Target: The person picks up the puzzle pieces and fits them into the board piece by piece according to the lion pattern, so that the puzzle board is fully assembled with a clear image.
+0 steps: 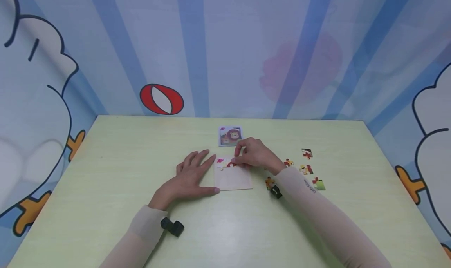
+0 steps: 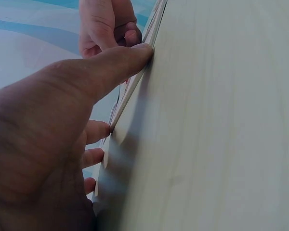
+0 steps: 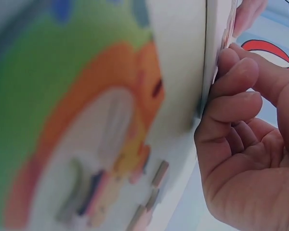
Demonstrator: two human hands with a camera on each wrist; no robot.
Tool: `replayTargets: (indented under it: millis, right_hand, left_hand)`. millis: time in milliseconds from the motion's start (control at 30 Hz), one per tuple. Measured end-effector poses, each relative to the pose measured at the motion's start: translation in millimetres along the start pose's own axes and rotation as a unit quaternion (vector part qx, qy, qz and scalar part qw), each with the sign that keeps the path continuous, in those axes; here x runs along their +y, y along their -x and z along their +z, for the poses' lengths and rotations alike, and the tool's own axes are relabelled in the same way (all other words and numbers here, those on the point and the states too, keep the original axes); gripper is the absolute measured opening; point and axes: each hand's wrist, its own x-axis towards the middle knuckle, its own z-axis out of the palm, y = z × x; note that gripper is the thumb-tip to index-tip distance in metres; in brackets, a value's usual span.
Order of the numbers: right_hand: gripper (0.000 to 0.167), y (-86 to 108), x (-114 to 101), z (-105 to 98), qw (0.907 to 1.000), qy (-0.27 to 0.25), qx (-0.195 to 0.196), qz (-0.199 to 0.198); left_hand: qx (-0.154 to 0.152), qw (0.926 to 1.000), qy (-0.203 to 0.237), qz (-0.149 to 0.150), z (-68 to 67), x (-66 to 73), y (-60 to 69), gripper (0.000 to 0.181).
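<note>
A square puzzle board [image 1: 232,180] lies flat on the table, with a few picture pieces [image 1: 221,163] along its far edge. My left hand [image 1: 190,178] is spread on its left side; the thumb touches the near left corner and the index finger reaches the far left corner. In the left wrist view, the thumb [image 2: 120,62] presses against the board's edge. Over the board's far right part, my right hand [image 1: 255,154] pinches a puzzle piece [image 1: 231,164] at the row of pieces. Its fingers [image 3: 236,106] are curled, and they hide most of that piece.
A picture card [image 1: 230,136] with a lion lies beyond the board. To the right, several loose puzzle pieces [image 1: 306,169] are scattered, partly hidden by the right forearm. The pale table [image 1: 141,142] ends at a printed blue curtain [image 1: 232,64] behind.
</note>
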Motion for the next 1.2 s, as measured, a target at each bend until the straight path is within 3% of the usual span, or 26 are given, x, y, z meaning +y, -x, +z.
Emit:
replayTargets:
  millis: [367,767,1200]
  right_hand:
    - [0.024,13.6,3.6,-27.1,0.9998,0.007,0.010,0.014]
    - [0.042,39.8,42.5,-65.0,0.9999,0.010,0.011,-0.001]
    - [0.039,60.3,71.2,-75.8,0.9984,-0.001,0.057,-0.005]
  left_hand:
    - [-0.002,1.0000,0.001,-0.005,-1.9,0.1,0.5,0.102]
    - [0.000,1.0000,-0.003,-0.008,0.6,-0.8,-1.4,0.103]
    - [-0.002,0.9999,0.006,-0.012,0.2,0.4,0.0,0.104]
